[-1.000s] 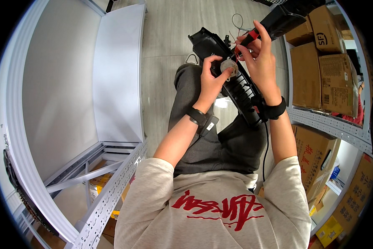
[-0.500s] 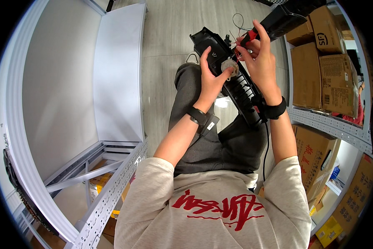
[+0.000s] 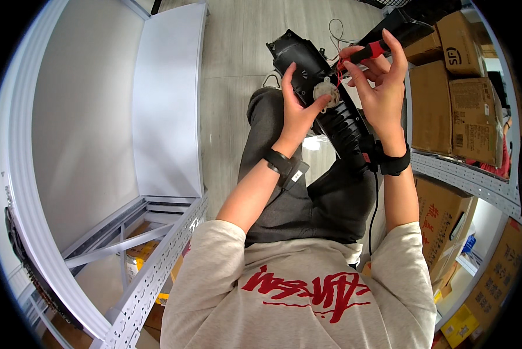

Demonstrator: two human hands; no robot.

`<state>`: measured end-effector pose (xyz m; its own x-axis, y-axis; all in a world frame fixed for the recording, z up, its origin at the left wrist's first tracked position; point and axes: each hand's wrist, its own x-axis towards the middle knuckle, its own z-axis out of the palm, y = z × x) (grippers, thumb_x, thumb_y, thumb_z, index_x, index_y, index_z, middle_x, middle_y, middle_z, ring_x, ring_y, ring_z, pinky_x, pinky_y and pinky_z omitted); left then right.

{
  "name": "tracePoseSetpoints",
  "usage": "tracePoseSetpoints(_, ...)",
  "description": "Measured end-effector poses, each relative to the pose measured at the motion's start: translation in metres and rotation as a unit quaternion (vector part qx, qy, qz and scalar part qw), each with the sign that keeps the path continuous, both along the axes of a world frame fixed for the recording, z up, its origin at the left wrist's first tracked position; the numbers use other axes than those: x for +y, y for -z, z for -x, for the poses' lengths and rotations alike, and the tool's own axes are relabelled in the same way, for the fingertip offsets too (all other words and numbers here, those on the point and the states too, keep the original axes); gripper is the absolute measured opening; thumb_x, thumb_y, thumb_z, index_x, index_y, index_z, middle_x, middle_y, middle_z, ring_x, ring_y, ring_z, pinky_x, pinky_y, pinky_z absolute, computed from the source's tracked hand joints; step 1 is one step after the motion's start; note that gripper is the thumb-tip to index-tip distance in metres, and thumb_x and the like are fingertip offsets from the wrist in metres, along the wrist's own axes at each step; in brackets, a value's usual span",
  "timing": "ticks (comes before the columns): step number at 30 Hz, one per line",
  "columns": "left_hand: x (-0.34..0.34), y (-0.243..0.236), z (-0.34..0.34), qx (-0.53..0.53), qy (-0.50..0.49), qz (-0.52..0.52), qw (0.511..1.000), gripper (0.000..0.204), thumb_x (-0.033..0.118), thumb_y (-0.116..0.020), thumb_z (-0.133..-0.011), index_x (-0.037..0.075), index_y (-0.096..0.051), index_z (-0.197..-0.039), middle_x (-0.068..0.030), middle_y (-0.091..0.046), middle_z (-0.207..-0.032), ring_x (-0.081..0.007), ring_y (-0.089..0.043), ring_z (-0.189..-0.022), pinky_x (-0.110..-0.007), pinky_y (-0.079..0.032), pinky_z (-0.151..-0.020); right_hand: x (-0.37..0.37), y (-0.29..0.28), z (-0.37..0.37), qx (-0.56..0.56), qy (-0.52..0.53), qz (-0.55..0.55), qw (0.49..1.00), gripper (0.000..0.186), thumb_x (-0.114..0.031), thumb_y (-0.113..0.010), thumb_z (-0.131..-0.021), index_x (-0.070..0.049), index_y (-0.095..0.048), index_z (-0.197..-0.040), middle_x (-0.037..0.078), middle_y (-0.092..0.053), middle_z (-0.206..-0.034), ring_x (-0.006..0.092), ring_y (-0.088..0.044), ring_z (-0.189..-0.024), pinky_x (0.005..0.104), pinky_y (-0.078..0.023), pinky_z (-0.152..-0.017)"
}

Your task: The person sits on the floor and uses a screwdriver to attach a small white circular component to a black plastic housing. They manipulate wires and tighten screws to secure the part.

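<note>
A long black plastic housing (image 3: pixel 345 131) with ribs along its nearer part lies slanted over my knees. My left hand (image 3: pixel 296 122) grips it from the left, fingers on its far part. My left thumb presses on a round, whitish disc-shaped part (image 3: pixel 324 93) set on the housing. My right hand (image 3: pixel 385 96), just to the right, has its fingers closed around a red-and-black handled tool (image 3: pixel 368 53). Thin red wires (image 3: pixel 339 74) run from near the disc up to my right fingertips. The tool's working end is hidden among fingers and wires.
Another black plastic piece (image 3: pixel 409 26) stands beyond my right hand. Cardboard boxes (image 3: pixel 429 107) fill a metal shelf (image 3: pixel 467 176) on the right. A white panel (image 3: pixel 167 104) and perforated rack (image 3: pixel 156 264) are at left. A black cable (image 3: pixel 375 203) hangs by my right forearm.
My right hand has moved right and slightly towards me with the tool, drawing away from the housing. The red wires now show more plainly. My left hand keeps its hold.
</note>
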<state>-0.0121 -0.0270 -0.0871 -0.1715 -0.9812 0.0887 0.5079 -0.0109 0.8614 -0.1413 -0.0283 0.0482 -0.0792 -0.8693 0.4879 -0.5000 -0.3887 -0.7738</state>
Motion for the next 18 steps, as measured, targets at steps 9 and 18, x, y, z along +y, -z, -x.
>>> tracePoseSetpoints(9, 0.002, -0.016, -0.001, 0.095, 0.007, -0.078, 0.992, 0.094, 0.000, -0.078, -0.083, 0.011, -0.018, -0.155, -0.0131, -0.042, -0.143, -0.0211, -0.051, -0.126, -0.036, -0.045, -0.107, 0.003, 0.010, -0.003, -0.004, -0.005, -0.009, 1.000, 0.077, 0.008, -0.068, -0.089, -0.013, -0.029, -0.152, 0.010, -0.072, -0.105, 0.0197, -0.074, -0.089, 0.0269, -0.058, -0.066)
tracePoseSetpoints(18, 0.001, 0.002, 0.002, 0.009, 0.014, -0.011, 1.000, 0.093, -0.008, -0.072, -0.085, 0.016, -0.017, -0.157, -0.0129, -0.043, -0.146, -0.0224, -0.049, -0.130, -0.038, -0.045, -0.109, 0.000, 0.017, -0.004, 0.027, 0.002, -0.011, 1.000, 0.078, 0.006, -0.068, -0.089, -0.012, -0.027, -0.153, 0.010, -0.072, -0.105, 0.0199, -0.074, -0.089, 0.0270, -0.057, -0.064)
